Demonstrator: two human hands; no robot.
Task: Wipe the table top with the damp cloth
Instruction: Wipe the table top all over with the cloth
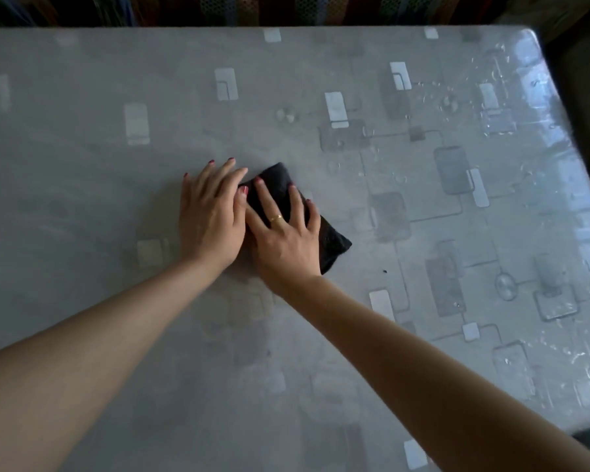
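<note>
Our right hand (283, 229) lies flat on the folded dark cloth (331, 243), fingers straight and spread, pressing it onto the worktop (82, 131) near its middle; we judge the broad palm contact is there to spread pressure as we wipe. Our left hand (212, 212) rests flat just beside it, fingers straight, thumb touching the cloth's edge, probably steadying it. Both arms reach forward, nearly straight. Water drops (447, 100) glisten well apart on the far right, so we judge that part not yet wiped.
</note>
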